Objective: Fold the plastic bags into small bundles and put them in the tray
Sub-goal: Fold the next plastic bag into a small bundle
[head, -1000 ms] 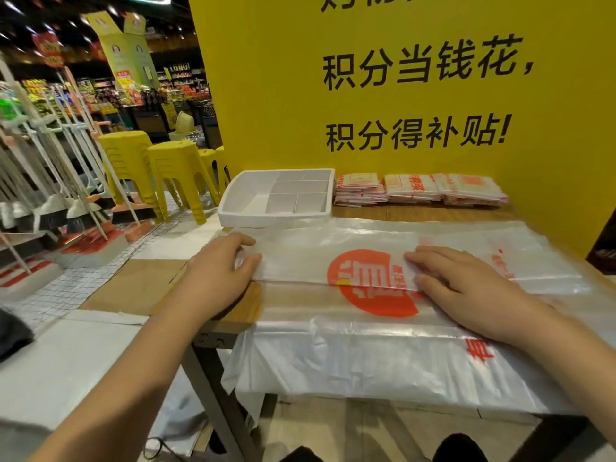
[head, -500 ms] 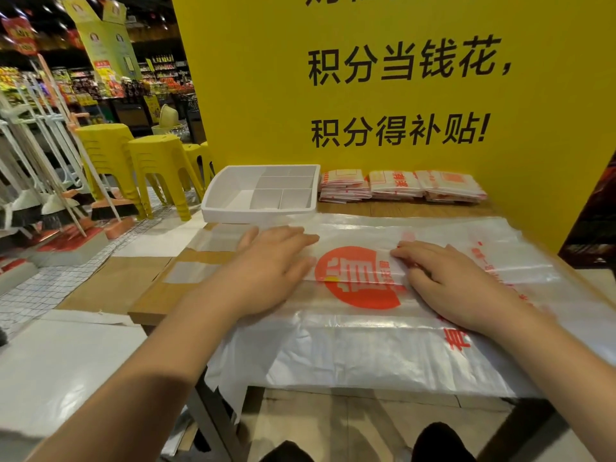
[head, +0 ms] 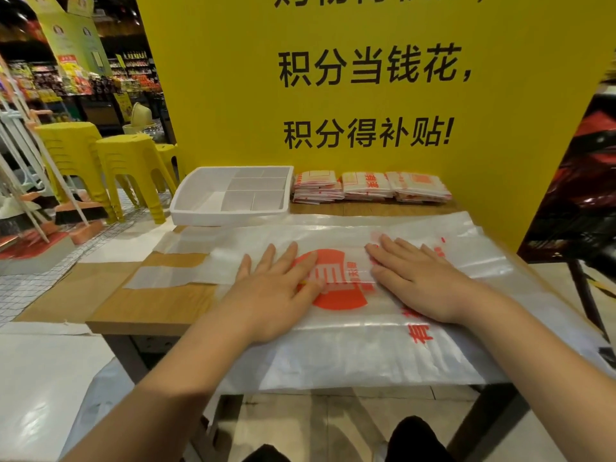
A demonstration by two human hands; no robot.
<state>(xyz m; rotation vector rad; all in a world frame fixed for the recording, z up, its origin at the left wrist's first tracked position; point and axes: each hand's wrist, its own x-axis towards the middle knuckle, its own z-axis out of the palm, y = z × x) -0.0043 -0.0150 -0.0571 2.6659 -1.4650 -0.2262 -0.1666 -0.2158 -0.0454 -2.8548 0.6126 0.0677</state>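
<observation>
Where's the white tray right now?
Head view: the white tray sits back left on the table, just left of the folded bag stacks.

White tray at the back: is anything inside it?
The white tray shows only bare divided compartments, with no bags in them. Its near wall hides a strip of the floor behind it.

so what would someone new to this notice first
The big yellow board with bold black characters fills the back of the view. In front of it, on the table, the left hand and right hand lie flat on a clear plastic bag with a round red logo. Behind the bag sit an empty white tray and, to its right, a row of folded bags.
</observation>
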